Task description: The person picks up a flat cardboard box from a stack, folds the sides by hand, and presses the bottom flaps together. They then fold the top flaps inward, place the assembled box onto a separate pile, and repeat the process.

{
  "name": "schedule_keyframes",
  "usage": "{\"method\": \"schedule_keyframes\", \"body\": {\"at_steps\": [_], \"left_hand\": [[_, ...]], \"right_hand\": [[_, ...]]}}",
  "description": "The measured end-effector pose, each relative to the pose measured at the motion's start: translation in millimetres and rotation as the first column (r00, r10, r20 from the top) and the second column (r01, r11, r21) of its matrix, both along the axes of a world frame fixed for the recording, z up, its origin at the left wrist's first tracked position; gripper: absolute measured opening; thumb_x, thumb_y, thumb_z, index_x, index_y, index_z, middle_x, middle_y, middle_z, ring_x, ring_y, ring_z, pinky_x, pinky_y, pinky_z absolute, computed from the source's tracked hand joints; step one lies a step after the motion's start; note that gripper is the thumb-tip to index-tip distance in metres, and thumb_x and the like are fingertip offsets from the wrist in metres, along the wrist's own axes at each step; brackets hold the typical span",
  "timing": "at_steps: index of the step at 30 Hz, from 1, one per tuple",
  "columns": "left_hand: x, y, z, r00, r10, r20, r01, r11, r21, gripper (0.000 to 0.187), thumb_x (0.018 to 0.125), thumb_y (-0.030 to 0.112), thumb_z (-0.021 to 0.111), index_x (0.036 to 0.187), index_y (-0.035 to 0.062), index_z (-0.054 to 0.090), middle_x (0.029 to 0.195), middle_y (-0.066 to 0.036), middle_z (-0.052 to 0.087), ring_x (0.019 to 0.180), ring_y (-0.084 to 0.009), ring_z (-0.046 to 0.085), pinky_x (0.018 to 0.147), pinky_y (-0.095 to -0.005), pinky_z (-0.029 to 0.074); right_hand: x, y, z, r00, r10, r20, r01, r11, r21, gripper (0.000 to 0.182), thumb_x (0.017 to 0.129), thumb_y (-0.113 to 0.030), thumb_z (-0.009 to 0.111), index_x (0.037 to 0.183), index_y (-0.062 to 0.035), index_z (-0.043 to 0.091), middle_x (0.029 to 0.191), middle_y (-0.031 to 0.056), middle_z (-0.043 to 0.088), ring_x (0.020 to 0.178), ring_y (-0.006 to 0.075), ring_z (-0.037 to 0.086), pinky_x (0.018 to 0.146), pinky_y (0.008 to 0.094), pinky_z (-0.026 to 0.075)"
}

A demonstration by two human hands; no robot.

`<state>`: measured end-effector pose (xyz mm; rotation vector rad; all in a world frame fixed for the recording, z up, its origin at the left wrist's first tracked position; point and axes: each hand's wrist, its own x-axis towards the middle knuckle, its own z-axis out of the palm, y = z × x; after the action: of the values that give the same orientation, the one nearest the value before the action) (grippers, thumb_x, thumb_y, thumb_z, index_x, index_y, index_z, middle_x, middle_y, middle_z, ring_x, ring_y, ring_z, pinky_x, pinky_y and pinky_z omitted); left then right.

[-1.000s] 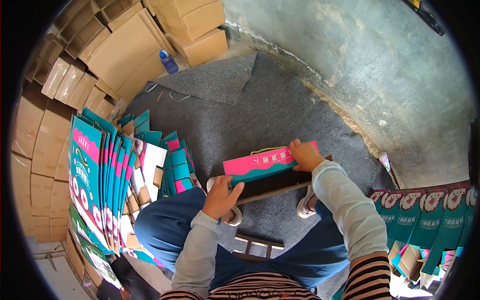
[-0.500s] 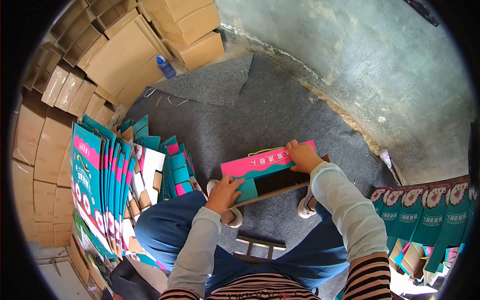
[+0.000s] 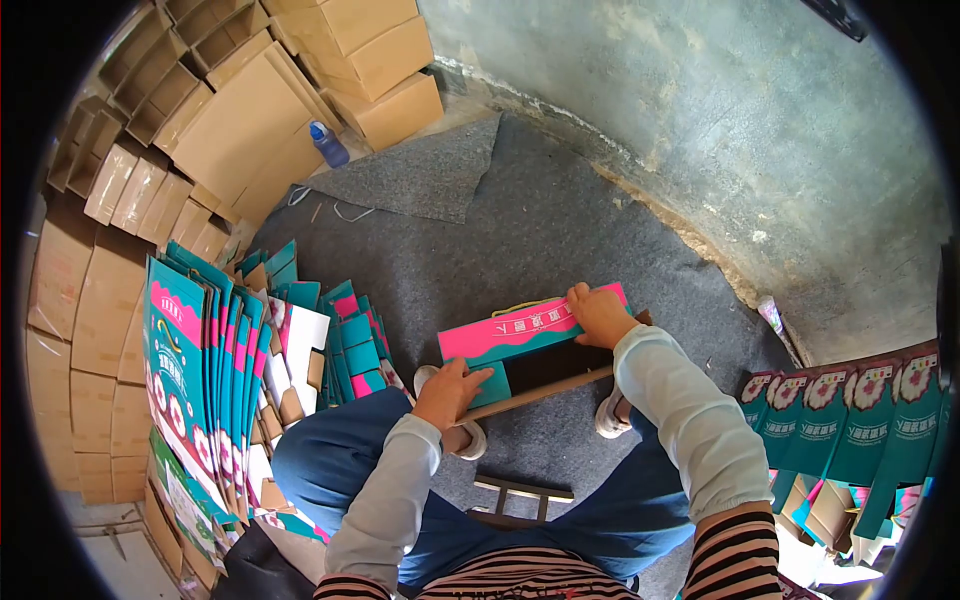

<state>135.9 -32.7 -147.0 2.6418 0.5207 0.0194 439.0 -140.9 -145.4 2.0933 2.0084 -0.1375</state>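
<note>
Between my knees is a pink and teal cardboard gift box (image 3: 508, 331) with white lettering and a thin yellow cord handle (image 3: 527, 306) along its far edge. Its near side is open and shows a dark inside, with a teal flap (image 3: 491, 386) folded in at the left end. My left hand (image 3: 446, 393) grips that left end, fingers pressed on the flap. At the right end, my right hand (image 3: 601, 316) holds the pink panel, its fingers bent over the top edge. The undersides of both grips are hidden.
Flattened teal and pink boxes (image 3: 190, 385) stand stacked at my left. More teal boxes (image 3: 868, 415) line the right side. Brown cartons (image 3: 385, 55) pile up at the back left, near a blue bottle (image 3: 328, 145). A rough wall (image 3: 700, 130) curves along the right.
The gift box and both hands have shifted very slightly left in view, along with a small turn of the camera. Both hands keep their hold on the ends.
</note>
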Motion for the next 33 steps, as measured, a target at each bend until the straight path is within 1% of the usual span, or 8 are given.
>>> {"method": "schedule_keyframes", "body": {"at_steps": [9,12,15,18,21,25,27,33], "left_hand": [[-1,2,0,1.000,0.028,0.009,-0.028,0.998,-0.062,0.042,0.080,0.015,0.068,0.121,0.0213,0.058,0.093,-0.012,0.051,0.083,-0.0309,0.057,0.072,-0.0415,0.048],[-2,2,-2,0.999,0.030,0.017,-0.028,0.996,-0.079,0.043,0.079,0.016,0.069,0.121,0.0210,0.058,0.093,-0.013,0.051,0.083,-0.0309,0.057,0.072,-0.0413,0.048],[-3,5,-1,1.000,0.020,0.022,-0.018,0.996,-0.088,0.045,0.078,0.017,0.071,0.121,0.0207,0.058,0.094,-0.013,0.051,0.084,-0.0313,0.057,0.072,-0.0414,0.048],[-2,4,1,1.000,0.008,0.022,-0.006,0.996,-0.087,0.045,0.078,0.018,0.072,0.121,0.0205,0.058,0.093,-0.014,0.051,0.084,-0.0315,0.057,0.072,-0.0416,0.048],[-1,2,3,1.000,0.008,0.020,-0.006,0.997,-0.081,0.045,0.078,0.019,0.072,0.121,0.0203,0.058,0.093,-0.014,0.051,0.084,-0.0317,0.057,0.072,-0.0418,0.048],[0,1,5,1.000,0.014,0.009,-0.014,0.997,-0.077,0.045,0.078,0.019,0.072,0.120,0.0200,0.057,0.094,-0.014,0.051,0.084,-0.0321,0.057,0.073,-0.0420,0.048],[0,1,6,1.000,0.013,-0.001,-0.013,0.997,-0.078,0.045,0.078,0.019,0.072,0.120,0.0201,0.057,0.094,-0.014,0.051,0.083,-0.0323,0.057,0.072,-0.0421,0.048],[2,1,9,1.000,0.006,-0.026,-0.008,0.997,-0.079,0.045,0.078,0.019,0.071,0.121,0.0207,0.057,0.094,-0.013,0.051,0.083,-0.0325,0.056,0.073,-0.0420,0.048]], "right_hand": [[6,-7,49,0.995,-0.088,0.044,0.083,0.992,0.097,0.052,0.064,-0.040,0.078,0.098,-0.0053,0.058,0.094,0.0124,0.058,0.086,0.0250,0.064,0.066,0.0369,0.053],[46,-35,63,0.935,-0.353,-0.040,0.354,0.916,0.189,0.040,0.074,-0.043,0.072,0.087,-0.0069,0.060,0.087,0.0118,0.061,0.081,0.0241,0.065,0.065,0.0366,0.052],[67,-63,84,0.550,-0.679,-0.487,0.565,0.731,-0.383,0.039,0.083,-0.044,0.063,0.082,-0.0055,0.060,0.078,0.0117,0.063,0.073,0.0231,0.064,0.065,0.0354,0.051],[58,-74,63,0.061,-0.662,-0.747,0.487,0.673,-0.556,0.041,0.086,-0.045,0.059,0.082,-0.0040,0.061,0.075,0.0116,0.063,0.067,0.0228,0.063,0.065,0.0364,0.050],[49,-67,32,0.277,-0.548,-0.789,0.314,0.828,-0.464,0.043,0.085,-0.046,0.060,0.087,-0.0033,0.063,0.078,0.0142,0.065,0.072,0.0262,0.064,0.067,0.0381,0.051],[39,-52,25,0.814,-0.443,-0.375,0.294,0.872,-0.391,0.047,0.081,-0.049,0.063,0.094,-0.0041,0.065,0.094,0.0157,0.067,0.088,0.0303,0.065,0.077,0.0395,0.052],[31,-46,30,0.862,-0.494,-0.111,0.423,0.823,-0.378,0.052,0.077,-0.052,0.067,0.098,-0.0038,0.065,0.103,0.0160,0.066,0.096,0.0317,0.064,0.082,0.0399,0.051],[33,-42,32,0.768,-0.635,-0.083,0.577,0.743,-0.340,0.081,0.063,-0.056,0.077,0.115,0.0031,0.056,0.110,0.0163,0.064,0.105,0.0313,0.062,0.088,0.0397,0.050]]}}
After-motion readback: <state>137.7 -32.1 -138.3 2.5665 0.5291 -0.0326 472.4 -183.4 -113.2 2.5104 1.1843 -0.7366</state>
